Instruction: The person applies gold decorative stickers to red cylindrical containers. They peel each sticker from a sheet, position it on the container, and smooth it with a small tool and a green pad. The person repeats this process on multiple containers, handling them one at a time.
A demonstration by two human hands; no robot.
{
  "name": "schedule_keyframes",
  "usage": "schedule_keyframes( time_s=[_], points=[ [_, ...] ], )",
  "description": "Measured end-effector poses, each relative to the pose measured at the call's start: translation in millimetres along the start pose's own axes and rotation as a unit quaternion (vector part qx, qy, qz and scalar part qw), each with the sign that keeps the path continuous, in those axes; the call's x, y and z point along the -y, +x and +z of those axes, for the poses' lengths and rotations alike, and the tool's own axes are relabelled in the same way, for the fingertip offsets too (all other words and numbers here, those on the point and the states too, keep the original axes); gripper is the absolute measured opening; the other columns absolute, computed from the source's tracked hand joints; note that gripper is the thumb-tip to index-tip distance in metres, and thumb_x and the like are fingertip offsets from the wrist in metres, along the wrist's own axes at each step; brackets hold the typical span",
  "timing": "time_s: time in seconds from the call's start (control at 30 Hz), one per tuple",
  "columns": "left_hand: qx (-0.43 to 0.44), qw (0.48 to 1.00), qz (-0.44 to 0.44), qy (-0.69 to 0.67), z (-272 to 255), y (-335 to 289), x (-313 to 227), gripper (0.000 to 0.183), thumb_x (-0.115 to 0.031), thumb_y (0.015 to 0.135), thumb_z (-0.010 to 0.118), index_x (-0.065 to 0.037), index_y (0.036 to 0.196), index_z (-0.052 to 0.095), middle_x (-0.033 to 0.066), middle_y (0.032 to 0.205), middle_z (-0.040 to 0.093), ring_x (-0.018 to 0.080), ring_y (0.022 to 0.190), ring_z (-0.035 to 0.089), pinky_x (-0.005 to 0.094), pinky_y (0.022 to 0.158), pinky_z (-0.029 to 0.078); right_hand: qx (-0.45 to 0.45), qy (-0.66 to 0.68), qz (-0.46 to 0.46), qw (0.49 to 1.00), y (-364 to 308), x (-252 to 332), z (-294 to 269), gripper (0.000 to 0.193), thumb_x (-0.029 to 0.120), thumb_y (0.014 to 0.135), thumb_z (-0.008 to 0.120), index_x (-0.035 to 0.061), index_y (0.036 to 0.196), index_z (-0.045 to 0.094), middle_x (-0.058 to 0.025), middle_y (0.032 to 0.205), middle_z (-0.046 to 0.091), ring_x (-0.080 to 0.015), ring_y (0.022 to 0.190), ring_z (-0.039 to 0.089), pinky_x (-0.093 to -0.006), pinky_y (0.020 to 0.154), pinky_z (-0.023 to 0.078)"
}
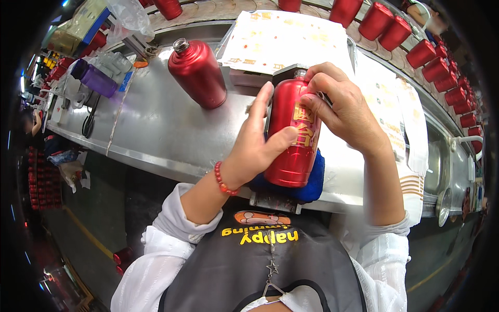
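A glossy red bottle with gold lettering leans in front of me, its base on a blue cloth. My left hand steadies it from the left, thumb across the front and fingers stretched up along its side. At its upper right, my right hand has thumb and fingers bent together against the shoulder, beside the gold lettering; whatever they pinch is too small to make out. To the left, a second red bottle with an uncapped silvery neck stands on the metal bench.
Beyond the bottle lie white sheets with gold and red prints. Red bottles line a conveyor along the far and right side. A purple drinking bottle lies at the left; a white printed cloth hangs over the bench edge.
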State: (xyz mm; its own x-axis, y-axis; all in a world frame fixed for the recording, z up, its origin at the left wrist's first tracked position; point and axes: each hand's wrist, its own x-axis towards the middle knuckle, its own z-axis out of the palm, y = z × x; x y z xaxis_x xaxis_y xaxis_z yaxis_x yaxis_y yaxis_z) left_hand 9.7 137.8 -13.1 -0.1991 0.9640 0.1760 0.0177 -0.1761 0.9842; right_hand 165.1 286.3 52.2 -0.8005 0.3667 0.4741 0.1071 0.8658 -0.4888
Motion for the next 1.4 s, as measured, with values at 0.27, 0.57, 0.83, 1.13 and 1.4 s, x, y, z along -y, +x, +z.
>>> schedule_keyframes(
  time_s=[0.27, 0.57, 0.83, 1.13, 1.4],
  points=[
    [0.006, 1.0, 0.006, -0.003, 6.2, 3.7, 11.3, 0.097, -0.04, 0.096, 0.067, 0.009, 0.156, 0.009, 0.0265, 0.153, 0.032, 0.0312, 0.143, 0.035, 0.0406, 0.119, 0.028, -0.01, 0.032, 0.003, 0.999, 0.1, -5.5, 2.3, 0.016, 0.009, 0.09, 0.07, 0.0001, 0.091, 0.057, -0.015, 0.108, 0.063, -0.0304, 0.094, 0.064, -0.0376, 0.08, 0.053],
    [0.015, 0.992, -0.007, -0.128, 3.8, 5.0, 8.6, 0.082, -0.039, 0.107, 0.05, 0.009, 0.158, 0.007, 0.0212, 0.156, 0.029, 0.0258, 0.143, 0.036, 0.0373, 0.117, 0.031, -0.019, 0.042, -0.009, 0.999, 0.8, -9.1, 3.8, 0.017, 0.01, 0.088, 0.071, -0.0011, 0.091, 0.059, -0.0157, 0.104, 0.062, -0.0326, 0.093, 0.063, -0.0386, 0.082, 0.052],
    [0.009, 0.995, -0.008, -0.1, 8.3, 4.0, 8.5, 0.095, -0.044, 0.1, 0.062, 0.009, 0.157, 0.007, 0.022, 0.154, 0.03, 0.0268, 0.142, 0.036, 0.0377, 0.117, 0.031, -0.024, 0.054, -0.002, 0.998, 0.9, -7.9, 4.0, 0.015, 0.008, 0.085, 0.072, -0.0021, 0.089, 0.061, -0.0161, 0.099, 0.062, -0.0354, 0.092, 0.062, -0.0409, 0.081, 0.052],
    [0.001, 0.999, -0.022, -0.036, 6.6, 3.5, 9.8, 0.105, -0.043, 0.092, 0.072, 0.008, 0.157, 0.008, 0.0244, 0.152, 0.031, 0.03, 0.141, 0.036, 0.0403, 0.118, 0.029, -0.028, 0.058, -0.008, 0.998, 1.4, -10.1, 4.5, 0.017, 0.009, 0.085, 0.072, -0.0023, 0.088, 0.06, -0.0164, 0.098, 0.061, -0.0354, 0.091, 0.061, -0.0411, 0.082, 0.051],
    [0.012, 0.999, -0.031, -0.033, 6.6, 3.2, 5.5, 0.103, -0.039, 0.094, 0.071, 0.008, 0.158, 0.005, 0.0247, 0.152, 0.032, 0.0285, 0.14, 0.039, 0.0391, 0.117, 0.031, -0.057, 0.069, 0.068, 0.994, 1.5, -8.8, 5.2, 0.015, 0.01, 0.088, 0.069, -0.001, 0.094, 0.06, -0.0168, 0.098, 0.061, -0.0355, 0.095, 0.06, -0.0412, 0.085, 0.05]
  ],
)
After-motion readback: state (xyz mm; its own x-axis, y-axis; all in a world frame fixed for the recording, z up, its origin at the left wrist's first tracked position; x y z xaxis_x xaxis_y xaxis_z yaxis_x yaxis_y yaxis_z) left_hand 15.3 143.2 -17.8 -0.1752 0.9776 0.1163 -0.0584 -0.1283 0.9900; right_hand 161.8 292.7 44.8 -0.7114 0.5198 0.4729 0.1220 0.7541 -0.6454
